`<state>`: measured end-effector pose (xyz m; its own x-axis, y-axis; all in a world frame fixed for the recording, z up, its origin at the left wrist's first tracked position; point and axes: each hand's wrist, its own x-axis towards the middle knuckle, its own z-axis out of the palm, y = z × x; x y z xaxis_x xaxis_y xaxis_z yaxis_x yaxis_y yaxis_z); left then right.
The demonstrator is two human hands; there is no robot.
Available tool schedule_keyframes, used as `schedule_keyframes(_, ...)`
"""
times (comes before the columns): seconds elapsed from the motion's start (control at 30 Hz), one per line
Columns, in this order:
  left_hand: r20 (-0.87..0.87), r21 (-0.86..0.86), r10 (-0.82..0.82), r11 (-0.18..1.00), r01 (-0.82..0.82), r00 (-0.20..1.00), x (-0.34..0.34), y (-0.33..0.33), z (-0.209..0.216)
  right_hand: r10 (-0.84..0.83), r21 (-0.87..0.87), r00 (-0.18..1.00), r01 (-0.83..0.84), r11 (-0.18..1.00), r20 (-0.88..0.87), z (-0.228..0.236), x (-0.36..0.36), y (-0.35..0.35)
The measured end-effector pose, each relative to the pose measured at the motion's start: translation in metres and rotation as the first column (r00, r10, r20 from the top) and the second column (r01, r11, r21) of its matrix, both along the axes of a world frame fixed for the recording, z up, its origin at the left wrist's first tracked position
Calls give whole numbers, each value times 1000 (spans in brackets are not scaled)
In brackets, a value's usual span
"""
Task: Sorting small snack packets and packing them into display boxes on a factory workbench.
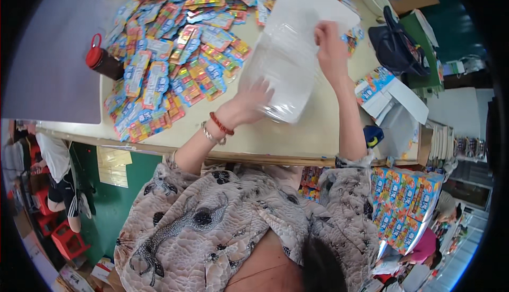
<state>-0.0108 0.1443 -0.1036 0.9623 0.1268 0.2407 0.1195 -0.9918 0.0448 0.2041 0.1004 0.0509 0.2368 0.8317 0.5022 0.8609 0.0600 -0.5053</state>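
A long, rounded white plastic sheet or tray (315,5), partly covered by shiny clear plastic film (289,74), lies slanting across the middle of the table. My left hand (253,98) rests with fingers spread at the film's near left edge; a red bead bracelet and a pale bangle circle that wrist. Above the right side of the white piece is my right hand (331,48), its fingers curled in. Whatever they may hold is hidden. A big heap of small colourful blister-style packets (183,53) spreads over the table to the left of the film.
A dark bottle with a red lid (95,58) stands at the heap's left. On the right are a dark blue bag (395,45), an opened carton (395,101) and a blue tape dispenser (374,135). Stacked printed boxes (405,202) stand below the table edge. Other people are around.
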Motion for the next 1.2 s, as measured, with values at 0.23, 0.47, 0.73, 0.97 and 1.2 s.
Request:
schedule_keyframes(0.23, -35, -357, 37, 933, -47, 999, -66, -53, 71, 146, -211, 741, -6, 977, 655, -96, 20, 32)
schedule_keyframes(0.47, 217, -298, 124, 953, -55, 968, -21, -52, 70, 334, -495, 696, 35, 868, 635, -116, -23, 35)
schedule_keyframes(0.73, -291, -311, 39, 941, -133, 956, 4, -69, 27, 256, -690, 846, 168, 704, 468, -86, -23, -62)
schedule_keyframes(0.97, 381, -413, -238, 821, 395, 893, -9, -50, 69, 75, -656, 803, 425, 624, 591, -82, 38, -138)
schedule_keyframes(1.2, 401, -751, 487, 660, -26, 775, -62, 107, 26, -165, -514, 894, 381, 769, 416, -7, -13, -120)
